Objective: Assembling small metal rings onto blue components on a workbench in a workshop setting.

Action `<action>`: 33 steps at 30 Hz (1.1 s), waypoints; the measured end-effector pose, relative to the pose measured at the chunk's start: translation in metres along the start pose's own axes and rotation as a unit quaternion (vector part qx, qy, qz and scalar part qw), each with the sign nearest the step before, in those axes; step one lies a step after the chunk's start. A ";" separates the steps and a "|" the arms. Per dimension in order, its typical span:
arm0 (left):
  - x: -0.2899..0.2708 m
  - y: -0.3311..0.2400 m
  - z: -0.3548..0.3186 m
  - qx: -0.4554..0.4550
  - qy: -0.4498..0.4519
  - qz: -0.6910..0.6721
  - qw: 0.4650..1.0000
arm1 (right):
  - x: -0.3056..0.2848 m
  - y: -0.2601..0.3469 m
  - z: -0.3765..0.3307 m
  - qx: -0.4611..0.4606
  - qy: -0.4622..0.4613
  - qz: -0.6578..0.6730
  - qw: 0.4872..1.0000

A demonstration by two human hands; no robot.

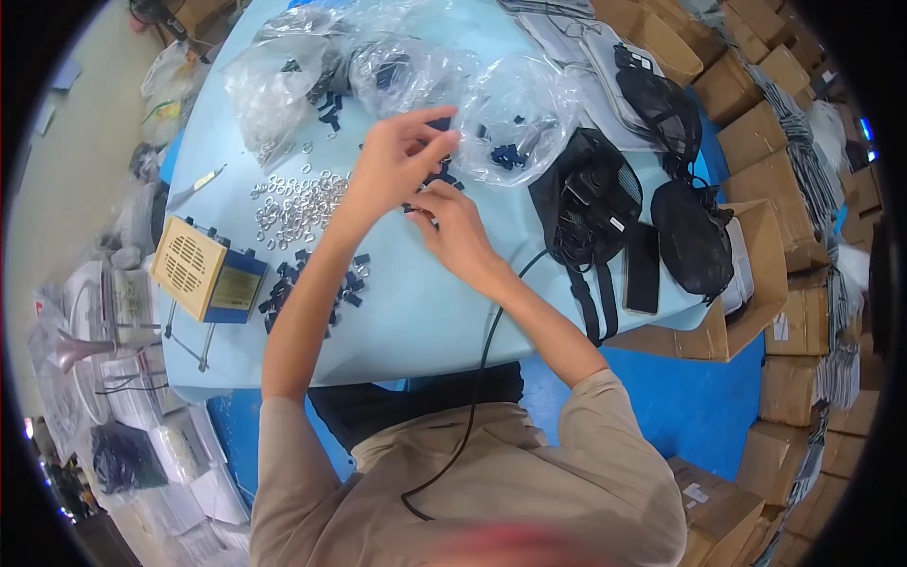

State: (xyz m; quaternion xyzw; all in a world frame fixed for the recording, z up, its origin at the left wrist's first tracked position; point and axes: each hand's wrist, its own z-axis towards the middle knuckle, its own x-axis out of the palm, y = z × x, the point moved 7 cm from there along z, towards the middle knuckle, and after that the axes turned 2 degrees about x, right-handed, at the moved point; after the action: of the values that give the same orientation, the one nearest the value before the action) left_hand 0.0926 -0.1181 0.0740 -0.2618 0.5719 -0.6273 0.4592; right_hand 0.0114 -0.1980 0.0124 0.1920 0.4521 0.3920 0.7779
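Observation:
My left hand (397, 165) is raised over the table, thumb and forefinger bent toward each other around a small black piece (439, 123). Just below and to the right, my right hand (455, 227) has its fingers curled in a pinch; a bit of something dark shows at the fingertips. More small black pieces (444, 176) lie behind the hands, partly hidden by them. Left of my left wrist spreads a heap of silver metal rings (295, 206). Beside my left forearm lies a pile of black clips (283, 293), some with silver rings.
Clear plastic bags (520, 113) lie at the back of the blue table (406, 331). A beige and blue box-shaped device (208, 269) stands left, near a small knife-like tool (196, 185). Right are a black mesh bag (590, 194), a phone (641, 268) and cardboard boxes (756, 236). A black cable (487, 350) crosses my front.

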 end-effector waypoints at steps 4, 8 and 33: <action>-0.009 0.009 -0.024 0.023 -0.019 0.049 0.998 | 0.011 -0.029 0.002 0.116 -0.002 0.248 0.962; -0.038 0.029 -0.067 -0.023 -0.072 0.066 0.995 | 0.016 -0.037 0.000 0.220 -0.018 0.425 0.878; -0.041 0.069 -0.098 -0.075 -0.036 -0.043 0.996 | 0.012 -0.024 -0.007 0.300 0.011 0.419 0.857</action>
State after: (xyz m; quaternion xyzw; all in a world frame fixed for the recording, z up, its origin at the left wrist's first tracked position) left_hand 0.0464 -0.0305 -0.0043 -0.3421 0.5885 -0.5918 0.4318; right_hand 0.0198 -0.2038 -0.0137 0.5835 0.4329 0.5280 0.4398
